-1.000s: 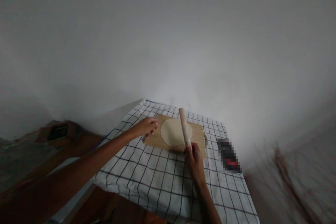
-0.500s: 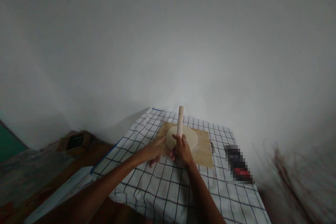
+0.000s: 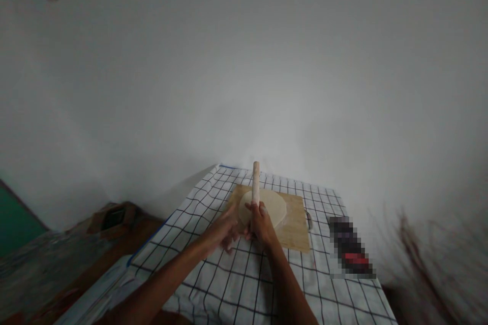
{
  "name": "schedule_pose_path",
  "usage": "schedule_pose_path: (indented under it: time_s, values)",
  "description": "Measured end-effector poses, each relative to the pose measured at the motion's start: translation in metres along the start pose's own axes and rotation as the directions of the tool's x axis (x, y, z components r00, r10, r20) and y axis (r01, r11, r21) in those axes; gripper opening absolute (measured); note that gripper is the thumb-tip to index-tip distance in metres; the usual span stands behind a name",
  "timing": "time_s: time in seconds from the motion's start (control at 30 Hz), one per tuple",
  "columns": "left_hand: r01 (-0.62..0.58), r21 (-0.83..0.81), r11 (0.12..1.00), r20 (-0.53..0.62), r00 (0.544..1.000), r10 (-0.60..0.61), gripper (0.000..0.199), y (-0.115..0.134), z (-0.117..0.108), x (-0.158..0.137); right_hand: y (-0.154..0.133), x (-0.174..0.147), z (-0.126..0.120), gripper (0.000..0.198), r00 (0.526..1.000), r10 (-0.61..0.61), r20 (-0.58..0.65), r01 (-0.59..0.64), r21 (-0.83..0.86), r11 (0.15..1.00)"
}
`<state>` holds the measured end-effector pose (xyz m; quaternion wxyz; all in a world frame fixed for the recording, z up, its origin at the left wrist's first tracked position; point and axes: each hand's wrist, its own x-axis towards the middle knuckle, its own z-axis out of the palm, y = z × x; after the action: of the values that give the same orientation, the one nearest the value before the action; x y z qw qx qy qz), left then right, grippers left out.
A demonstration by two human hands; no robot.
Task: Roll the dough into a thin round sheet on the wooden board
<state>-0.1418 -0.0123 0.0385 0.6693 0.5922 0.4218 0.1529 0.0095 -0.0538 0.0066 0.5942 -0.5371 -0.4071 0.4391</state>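
While a plain pale wall (image 3: 267,61) fills most of the view from the head camera, a surface (image 3: 236,284) draped in a white cloth with a black grid (image 3: 328,294) stands against it in dim light, the cloth's blue-edged left hem hanging just above a brown floor (image 3: 57,259). On the far half of the cloth lies a wooden cutting board (image 3: 295,223), and on the board rests a flat, pale round of dough (image 3: 272,205). A wooden rolling pin (image 3: 255,183) points away from the person, rising at a tilt from the near edge of the dough with its far end over the back of the board. The right hand (image 3: 263,223) is closed around the near end of the rolling pin, thumb and fingers wrapped on the handle. The left hand (image 3: 229,226) sits just beside it on the left, touching or nearly touching the right hand at the near-left corner of the board; its fingers are curled, and whether it grips the pin or the board's edge cannot be told. The two hands are thus close together at the near rim of the dough. To the right of the board, apart from it, a dark object with a red band (image 3: 351,254) lies on the cloth, too blurred to identify. A small dark box (image 3: 114,216) sits low by the wall at left.
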Motion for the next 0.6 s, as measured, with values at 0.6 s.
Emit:
schedule_pose_path:
  time_s: [0.6]
  values:
    - [0.030, 0.436, 0.899, -0.165, 0.985, 0.048, 0.046, 0.023, 0.019, 0.004, -0.014, 0.004, 0.000, 0.035, 0.999, 0.044, 0.009, -0.043, -0.075, 0.996]
